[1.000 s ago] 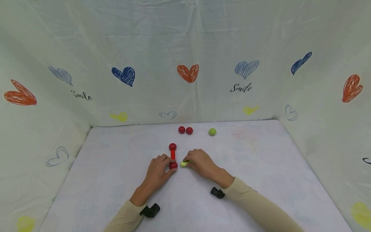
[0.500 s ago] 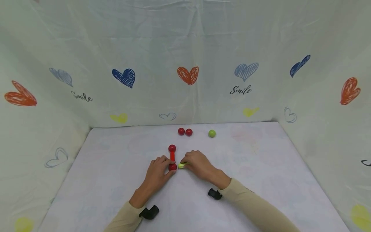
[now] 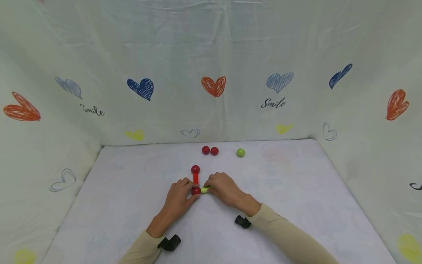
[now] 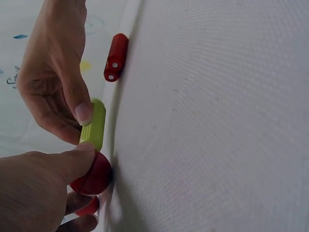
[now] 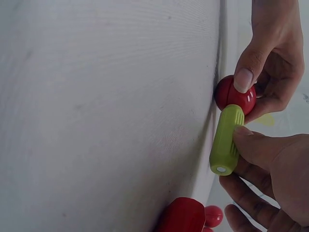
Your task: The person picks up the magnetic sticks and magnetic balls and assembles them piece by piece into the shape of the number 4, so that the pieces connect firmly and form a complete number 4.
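My left hand [image 3: 177,198] grips a glossy red ball [image 3: 196,190] between thumb and fingers. A red stick [image 3: 196,179] runs from that ball to a second red ball [image 3: 195,169] farther back. Between the thumb and fingers of my right hand [image 3: 225,189] is a short lime-green ribbed stick [image 5: 227,140]. It lies sideways, its near end against the right side of the gripped ball in the right wrist view. The green stick's other end shows a pale round dot. In the head view, the right fingers cover much of the stick.
Two red balls [image 3: 210,150] sit side by side near the table's back edge, with a green ball [image 3: 240,152] to their right. Red sticks [image 4: 116,58] with pale end dots lie beyond the right hand in the left wrist view. A heart-printed curtain [image 3: 178,113] stands behind the table.
My right hand has moved left with the green stick, closing the gap to the red ball. The left hand keeps its hold on that ball, and the head view has tilted slightly.
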{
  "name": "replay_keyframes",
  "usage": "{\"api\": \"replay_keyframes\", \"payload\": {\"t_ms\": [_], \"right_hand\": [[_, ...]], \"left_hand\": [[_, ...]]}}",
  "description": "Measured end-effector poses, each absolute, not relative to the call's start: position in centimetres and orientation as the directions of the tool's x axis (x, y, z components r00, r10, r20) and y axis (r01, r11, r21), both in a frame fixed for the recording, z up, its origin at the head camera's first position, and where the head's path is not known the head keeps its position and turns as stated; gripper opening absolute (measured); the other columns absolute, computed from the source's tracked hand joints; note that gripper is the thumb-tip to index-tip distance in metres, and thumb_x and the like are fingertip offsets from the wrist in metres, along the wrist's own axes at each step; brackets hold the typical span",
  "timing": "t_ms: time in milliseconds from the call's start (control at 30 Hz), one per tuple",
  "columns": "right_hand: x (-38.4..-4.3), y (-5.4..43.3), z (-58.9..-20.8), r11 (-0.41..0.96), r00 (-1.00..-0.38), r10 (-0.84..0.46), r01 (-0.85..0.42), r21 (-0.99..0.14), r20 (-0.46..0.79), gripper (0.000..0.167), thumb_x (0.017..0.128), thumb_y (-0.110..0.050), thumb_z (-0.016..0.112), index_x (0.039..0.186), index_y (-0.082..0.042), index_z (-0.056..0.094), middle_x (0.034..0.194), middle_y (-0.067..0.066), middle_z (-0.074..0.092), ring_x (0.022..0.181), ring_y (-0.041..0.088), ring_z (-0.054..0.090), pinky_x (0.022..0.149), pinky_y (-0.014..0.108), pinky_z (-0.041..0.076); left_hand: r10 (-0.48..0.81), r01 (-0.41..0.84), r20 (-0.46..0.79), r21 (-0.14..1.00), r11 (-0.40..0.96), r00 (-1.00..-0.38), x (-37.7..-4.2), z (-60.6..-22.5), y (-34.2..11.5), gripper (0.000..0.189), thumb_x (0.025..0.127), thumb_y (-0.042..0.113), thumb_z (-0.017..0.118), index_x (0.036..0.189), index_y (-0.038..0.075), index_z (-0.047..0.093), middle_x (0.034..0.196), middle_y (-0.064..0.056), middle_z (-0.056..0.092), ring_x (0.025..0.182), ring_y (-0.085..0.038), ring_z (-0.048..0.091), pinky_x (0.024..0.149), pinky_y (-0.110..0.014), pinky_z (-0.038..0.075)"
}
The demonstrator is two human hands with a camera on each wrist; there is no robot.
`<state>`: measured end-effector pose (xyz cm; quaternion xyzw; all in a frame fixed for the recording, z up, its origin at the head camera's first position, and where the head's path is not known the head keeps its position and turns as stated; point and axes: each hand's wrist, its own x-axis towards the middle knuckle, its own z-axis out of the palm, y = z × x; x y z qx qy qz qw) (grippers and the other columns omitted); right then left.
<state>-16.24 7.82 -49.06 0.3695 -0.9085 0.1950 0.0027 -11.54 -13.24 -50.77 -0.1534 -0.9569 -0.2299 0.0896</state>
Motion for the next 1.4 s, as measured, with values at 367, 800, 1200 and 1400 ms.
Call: {"api": "replay_keyframes", "payload": {"t_ms": [367, 800, 1200, 1400], "right_hand": [[-15.95, 7.85, -48.86, 0.639, -0.718, -0.675, -0.685, -0.351, 0.171, 0.019, 0.091, -0.008, 0.084, 0.108, -0.015, 0.083, 0.099, -0.005, 0.077, 0.095, 0.014, 0.068, 0.089, 0.034, 0.055], [-16.11, 7.86, -49.20, 0.634, -0.719, -0.674, -0.682, -0.364, 0.171, 0.019, 0.091, -0.007, 0.083, 0.109, -0.015, 0.083, 0.100, -0.005, 0.077, 0.095, 0.014, 0.068, 0.089, 0.034, 0.055], [-16.19, 7.98, -49.10, 0.640, -0.719, -0.675, -0.682, -0.354, 0.166, 0.019, 0.091, -0.009, 0.084, 0.110, -0.014, 0.083, 0.099, -0.004, 0.077, 0.093, 0.014, 0.068, 0.089, 0.034, 0.055], [-16.36, 8.36, -48.30, 0.645, -0.726, -0.668, -0.675, -0.357, 0.166, 0.020, 0.091, -0.008, 0.083, 0.110, -0.013, 0.083, 0.101, -0.002, 0.078, 0.093, 0.016, 0.068, 0.088, 0.036, 0.056]], "left_hand": [[0.240, 0.313, 0.218, 0.417, 0.854, -0.946, -11.44, -50.91, -13.18, 0.034, 0.082, 0.021, 0.093, 0.109, 0.009, 0.077, 0.097, -0.002, 0.064, 0.092, -0.020, 0.059, 0.086, -0.042, 0.049], [0.231, 0.309, 0.225, 0.429, 0.849, -0.947, -11.41, -50.97, -13.12, 0.035, 0.081, 0.021, 0.094, 0.110, 0.008, 0.078, 0.098, -0.002, 0.064, 0.092, -0.020, 0.058, 0.085, -0.042, 0.048], [0.228, 0.310, 0.230, 0.437, 0.845, -0.946, -11.42, -50.85, -13.01, 0.034, 0.081, 0.019, 0.094, 0.109, 0.008, 0.077, 0.098, -0.002, 0.064, 0.091, -0.019, 0.058, 0.083, -0.040, 0.049], [0.231, 0.312, 0.231, 0.431, 0.847, -0.945, -11.58, -50.74, -12.92, 0.034, 0.081, 0.019, 0.094, 0.109, 0.008, 0.077, 0.098, -0.002, 0.064, 0.090, -0.019, 0.057, 0.083, -0.040, 0.049]]}}
